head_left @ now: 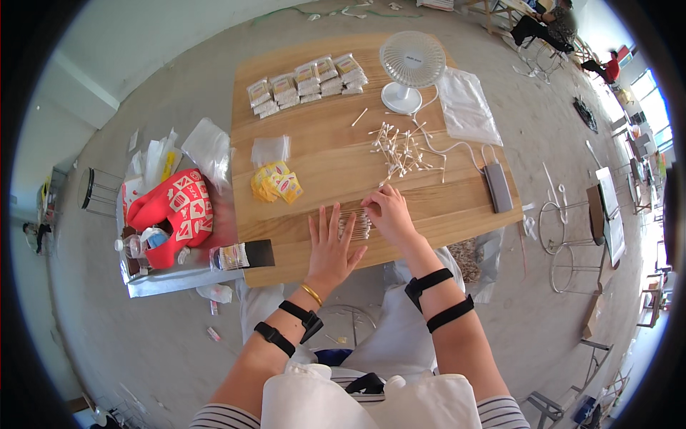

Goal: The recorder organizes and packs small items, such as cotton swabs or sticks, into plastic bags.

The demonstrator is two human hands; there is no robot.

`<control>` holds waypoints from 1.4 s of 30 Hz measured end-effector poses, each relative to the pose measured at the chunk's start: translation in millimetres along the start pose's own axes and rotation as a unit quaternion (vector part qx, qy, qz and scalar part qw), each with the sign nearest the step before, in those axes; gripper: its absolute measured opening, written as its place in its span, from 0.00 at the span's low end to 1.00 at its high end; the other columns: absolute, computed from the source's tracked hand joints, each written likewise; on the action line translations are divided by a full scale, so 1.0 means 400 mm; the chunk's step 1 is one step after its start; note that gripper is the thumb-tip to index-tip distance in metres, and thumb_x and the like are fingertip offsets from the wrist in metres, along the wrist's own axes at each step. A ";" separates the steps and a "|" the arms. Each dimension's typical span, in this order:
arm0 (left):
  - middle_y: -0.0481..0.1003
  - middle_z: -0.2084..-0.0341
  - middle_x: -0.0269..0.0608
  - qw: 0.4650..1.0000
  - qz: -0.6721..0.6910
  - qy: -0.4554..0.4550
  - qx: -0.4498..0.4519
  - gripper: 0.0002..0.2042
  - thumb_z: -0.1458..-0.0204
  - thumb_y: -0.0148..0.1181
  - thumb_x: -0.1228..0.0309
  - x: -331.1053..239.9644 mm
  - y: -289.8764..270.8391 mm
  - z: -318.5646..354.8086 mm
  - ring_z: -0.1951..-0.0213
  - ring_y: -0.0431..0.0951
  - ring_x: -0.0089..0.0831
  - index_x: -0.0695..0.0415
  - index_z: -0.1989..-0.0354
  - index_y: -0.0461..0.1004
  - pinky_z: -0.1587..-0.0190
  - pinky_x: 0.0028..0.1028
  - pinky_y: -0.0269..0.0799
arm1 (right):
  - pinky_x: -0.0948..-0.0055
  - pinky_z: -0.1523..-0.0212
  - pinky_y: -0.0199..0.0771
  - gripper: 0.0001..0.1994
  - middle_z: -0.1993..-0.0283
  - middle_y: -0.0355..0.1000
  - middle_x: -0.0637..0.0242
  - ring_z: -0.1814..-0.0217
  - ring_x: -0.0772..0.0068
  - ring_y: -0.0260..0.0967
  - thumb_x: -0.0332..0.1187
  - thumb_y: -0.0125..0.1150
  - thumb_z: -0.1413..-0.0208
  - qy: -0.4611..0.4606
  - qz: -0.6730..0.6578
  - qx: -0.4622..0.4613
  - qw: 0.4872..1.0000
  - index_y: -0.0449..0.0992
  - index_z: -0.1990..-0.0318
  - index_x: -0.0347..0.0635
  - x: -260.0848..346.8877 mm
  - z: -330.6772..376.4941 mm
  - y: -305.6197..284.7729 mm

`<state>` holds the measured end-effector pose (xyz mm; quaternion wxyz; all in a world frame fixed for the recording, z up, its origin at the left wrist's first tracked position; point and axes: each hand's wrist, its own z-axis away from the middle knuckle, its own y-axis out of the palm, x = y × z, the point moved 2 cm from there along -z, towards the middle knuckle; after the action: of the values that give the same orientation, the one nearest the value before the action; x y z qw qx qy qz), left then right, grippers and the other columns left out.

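Observation:
Cotton swabs lie side by side in a row (pixel 362 227) near the front edge of the wooden table. My left hand (pixel 333 247) rests flat over the row's left part, its fingers spread. At the right end, my right hand (pixel 388 214) is closed, with thumb and fingertips pinched together against the swab tips; what lies between them is hidden. Beyond it is a loose heap of cotton swabs (pixel 404 154), and one single swab (pixel 359 117) lies apart. Yellow printed cards (pixel 277 182) and clear plastic bags (pixel 271 151) are left of the row.
Packed swab bags (pixel 307 82) are stacked at the far left. A white fan (pixel 411 68), a plastic sheet (pixel 468 107) and a cabled grey power bank (pixel 498 187) occupy the right. A red neck pillow (pixel 175 214) lies beside the table's left edge, near a dark box (pixel 259 253).

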<state>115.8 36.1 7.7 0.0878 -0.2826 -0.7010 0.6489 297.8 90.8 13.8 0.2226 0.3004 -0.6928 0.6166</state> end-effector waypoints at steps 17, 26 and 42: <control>0.45 0.26 0.54 1.000 0.031 -0.001 0.000 0.36 0.39 0.50 0.47 -0.005 -0.007 0.004 0.26 0.40 0.60 0.52 0.26 0.53 0.29 0.65 0.33 | 0.58 0.51 0.68 0.05 0.61 0.72 0.64 0.52 0.55 0.68 0.28 0.64 0.49 0.020 0.144 -0.100 0.984 0.76 0.65 0.47 -0.056 -0.021 -0.081; 0.45 0.26 0.57 0.993 0.106 -0.039 -0.039 0.42 0.39 0.49 0.45 0.018 -0.012 0.013 0.25 0.41 0.55 0.66 0.27 0.45 0.26 0.55 0.34 | 0.55 0.40 0.65 0.20 0.44 0.70 0.58 0.41 0.51 0.65 0.30 0.62 0.47 -0.084 0.052 -0.061 0.993 0.73 0.45 0.41 0.045 0.107 -0.030; 0.48 0.28 0.60 0.999 -0.001 -0.046 -0.013 0.42 0.38 0.45 0.43 0.054 -0.031 0.043 0.25 0.43 0.51 0.70 0.29 0.50 0.25 0.53 0.35 | 0.57 0.49 0.63 0.07 0.57 0.66 0.64 0.50 0.56 0.63 0.30 0.64 0.48 -0.020 0.207 -0.105 0.973 0.74 0.62 0.47 0.003 0.005 -0.022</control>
<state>85.8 32.3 12.0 0.0523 -0.2527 -0.7129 0.6521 303.2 88.1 20.9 0.1070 0.1376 -0.8052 0.5667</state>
